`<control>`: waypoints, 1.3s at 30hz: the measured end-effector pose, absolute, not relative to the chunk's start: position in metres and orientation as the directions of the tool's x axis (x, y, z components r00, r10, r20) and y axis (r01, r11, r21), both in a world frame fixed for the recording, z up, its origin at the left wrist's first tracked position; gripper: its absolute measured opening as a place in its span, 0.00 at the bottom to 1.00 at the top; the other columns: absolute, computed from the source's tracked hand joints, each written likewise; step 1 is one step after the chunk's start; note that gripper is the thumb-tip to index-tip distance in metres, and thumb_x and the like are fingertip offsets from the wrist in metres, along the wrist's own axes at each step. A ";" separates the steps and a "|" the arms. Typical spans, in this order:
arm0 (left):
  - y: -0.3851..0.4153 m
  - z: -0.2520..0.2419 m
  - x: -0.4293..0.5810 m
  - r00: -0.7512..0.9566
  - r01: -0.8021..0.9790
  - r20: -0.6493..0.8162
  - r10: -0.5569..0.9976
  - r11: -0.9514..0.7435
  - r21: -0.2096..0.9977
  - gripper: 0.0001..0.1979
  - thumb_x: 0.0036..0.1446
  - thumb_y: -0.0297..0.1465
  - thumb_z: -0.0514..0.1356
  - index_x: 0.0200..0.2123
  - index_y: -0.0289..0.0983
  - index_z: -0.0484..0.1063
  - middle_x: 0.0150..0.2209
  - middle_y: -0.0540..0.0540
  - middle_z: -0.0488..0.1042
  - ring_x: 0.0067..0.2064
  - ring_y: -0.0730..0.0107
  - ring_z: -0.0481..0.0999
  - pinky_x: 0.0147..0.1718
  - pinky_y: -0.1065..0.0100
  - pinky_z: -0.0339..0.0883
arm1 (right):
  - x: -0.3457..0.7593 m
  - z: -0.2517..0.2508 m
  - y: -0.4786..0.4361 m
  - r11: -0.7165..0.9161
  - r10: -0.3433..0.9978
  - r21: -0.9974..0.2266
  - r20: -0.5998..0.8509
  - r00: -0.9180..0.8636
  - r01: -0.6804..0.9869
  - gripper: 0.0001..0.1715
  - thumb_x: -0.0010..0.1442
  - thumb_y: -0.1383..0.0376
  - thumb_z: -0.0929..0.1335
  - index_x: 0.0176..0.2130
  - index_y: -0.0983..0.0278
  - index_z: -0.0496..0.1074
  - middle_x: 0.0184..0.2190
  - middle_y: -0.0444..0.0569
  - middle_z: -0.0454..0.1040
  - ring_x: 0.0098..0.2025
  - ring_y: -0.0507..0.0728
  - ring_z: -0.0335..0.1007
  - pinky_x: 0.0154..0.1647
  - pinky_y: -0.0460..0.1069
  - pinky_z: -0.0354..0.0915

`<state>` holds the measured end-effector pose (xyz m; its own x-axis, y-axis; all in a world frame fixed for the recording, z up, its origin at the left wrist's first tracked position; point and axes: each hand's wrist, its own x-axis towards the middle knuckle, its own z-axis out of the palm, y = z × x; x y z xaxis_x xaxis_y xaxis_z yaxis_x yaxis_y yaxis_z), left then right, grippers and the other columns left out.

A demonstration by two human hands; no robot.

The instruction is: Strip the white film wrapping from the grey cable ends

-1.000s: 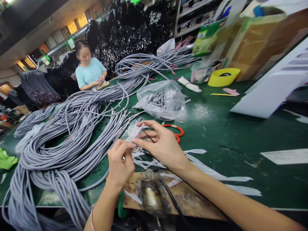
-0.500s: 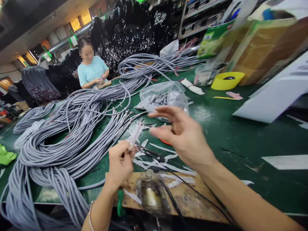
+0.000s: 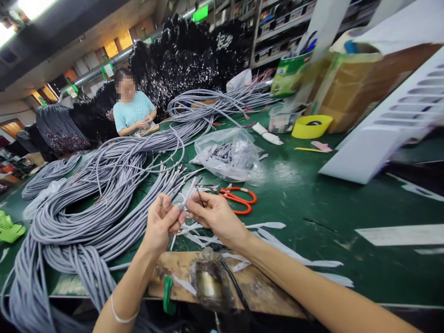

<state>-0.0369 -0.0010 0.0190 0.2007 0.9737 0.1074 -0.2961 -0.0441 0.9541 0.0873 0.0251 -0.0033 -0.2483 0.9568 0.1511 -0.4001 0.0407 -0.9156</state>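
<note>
My left hand (image 3: 163, 222) is closed around a grey cable (image 3: 181, 207) near its end. Against it, my right hand (image 3: 217, 216) has its fingers pinched on the white stripped end (image 3: 191, 187) of that cable. A thin dark piece (image 3: 200, 196) pokes up by the right fingertips; whether it is part of the cable, I cannot tell. Just beyond the right hand lie red-orange-handled scissors (image 3: 248, 202), their blades partly covered. White strips (image 3: 274, 225) are scattered beneath and beside my hands.
Bundled grey cables (image 3: 83, 199) fill the left side. Behind the scissors sits a clear bag (image 3: 229, 155) of small grey pieces. A wooden board (image 3: 270, 291) with a metal device (image 3: 211, 280) is nearest me. Across the table a person (image 3: 134, 111) works. A yellow ring (image 3: 311, 126) stands right.
My right hand has come down and left from the air and closed at the cable end beside my left hand. The scissors, mostly covered before, now show. The view has shifted slightly.
</note>
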 end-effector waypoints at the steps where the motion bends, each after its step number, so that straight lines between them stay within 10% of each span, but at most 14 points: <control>1: 0.000 0.019 -0.037 0.197 -0.294 0.114 0.974 -0.053 0.954 0.24 0.45 0.36 0.65 0.26 0.40 0.47 0.17 0.58 0.62 0.14 0.88 0.48 0.11 0.85 0.36 | 0.086 -0.004 0.025 0.033 0.961 -0.920 0.136 -0.241 -0.390 0.18 0.40 0.55 0.73 0.20 0.64 0.66 0.13 0.39 0.63 0.12 0.44 0.45 0.11 0.43 0.40; 9: 0.002 0.031 -0.057 0.369 -0.124 0.261 0.892 -0.231 0.965 0.15 0.52 0.35 0.61 0.33 0.40 0.54 0.16 0.57 0.64 0.16 0.83 0.59 0.14 0.83 0.47 | 0.113 -0.004 0.054 0.065 0.998 -0.933 0.058 0.031 -0.354 0.20 0.42 0.53 0.71 0.19 0.64 0.62 0.15 0.38 0.62 0.13 0.43 0.42 0.12 0.44 0.37; 14: -0.004 0.040 -0.086 0.208 0.413 0.441 0.873 -0.487 0.769 0.11 0.53 0.28 0.59 0.41 0.37 0.66 0.23 0.50 0.75 0.21 0.77 0.71 0.19 0.77 0.61 | 0.145 0.003 0.063 0.330 0.791 -0.941 0.230 0.567 -0.078 0.13 0.55 0.57 0.64 0.26 0.62 0.60 0.15 0.37 0.57 0.16 0.46 0.48 0.16 0.45 0.45; 17: -0.002 0.032 -0.087 0.244 0.640 0.568 0.786 -0.570 0.515 0.04 0.51 0.23 0.60 0.30 0.34 0.74 0.26 0.47 0.78 0.27 0.73 0.75 0.26 0.74 0.68 | 0.131 0.001 0.041 0.490 0.668 -0.768 0.634 0.389 0.411 0.06 0.60 0.64 0.60 0.30 0.61 0.61 0.18 0.41 0.64 0.18 0.49 0.58 0.21 0.47 0.53; 19: -0.001 0.025 -0.082 0.278 0.666 0.655 0.702 -0.633 0.395 0.05 0.50 0.23 0.61 0.30 0.34 0.76 0.27 0.47 0.78 0.28 0.74 0.76 0.28 0.75 0.69 | 0.117 -0.003 0.024 0.651 0.464 -0.427 0.878 0.117 0.627 0.03 0.58 0.68 0.62 0.31 0.61 0.63 0.19 0.42 0.68 0.19 0.50 0.60 0.24 0.47 0.54; 23: -0.004 0.018 -0.073 0.284 0.693 0.736 0.615 -0.662 0.286 0.06 0.50 0.22 0.61 0.33 0.34 0.75 0.27 0.47 0.77 0.28 0.76 0.75 0.28 0.76 0.69 | 0.105 -0.005 0.011 0.722 0.278 -0.060 0.937 -0.209 0.690 0.05 0.56 0.71 0.65 0.31 0.63 0.63 0.19 0.44 0.71 0.20 0.51 0.62 0.27 0.49 0.54; 39: -0.004 0.005 -0.067 0.382 0.710 0.731 0.565 -0.686 0.159 0.06 0.53 0.22 0.59 0.36 0.33 0.73 0.28 0.46 0.76 0.29 0.74 0.74 0.30 0.74 0.70 | 0.103 -0.010 0.012 0.718 0.283 0.018 0.906 -0.316 0.696 0.06 0.54 0.72 0.67 0.27 0.65 0.66 0.19 0.43 0.73 0.22 0.51 0.62 0.26 0.49 0.51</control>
<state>-0.0671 -0.0041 0.0053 0.3819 0.5651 0.7313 0.7105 -0.6856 0.1588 0.1031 0.0123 -0.0098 -0.3159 0.2833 0.9055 0.6956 0.7182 0.0180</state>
